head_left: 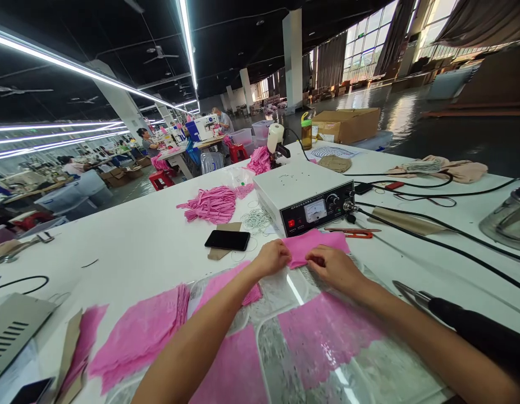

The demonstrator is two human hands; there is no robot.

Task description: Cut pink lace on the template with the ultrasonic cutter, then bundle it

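In the middle of the head view a piece of pink fabric (pixel 319 242) lies in front of the white control box (pixel 304 193). My left hand (pixel 274 258) pinches its left edge with fingers closed. My right hand (pixel 332 265) has its thumb and fingers pressed together at the fabric's near edge. Beneath my forearms is a clear plastic sheet (pixel 285 292), with more pink cloth (pixel 327 336) on or under it; which one I cannot tell. To the left sits a stack of pink fabric pieces (pixel 140 325).
A black phone (pixel 227 240) lies left of the box, near pink strips (pixel 211 205) and white cord (pixel 257 220). Orange snips (pixel 355 233) lie at its front right. Black cables (pixel 437 227), a black-handled tool (pixel 449 311) and a glass jar (pixel 510 219) occupy the right. Co-workers sit far back.
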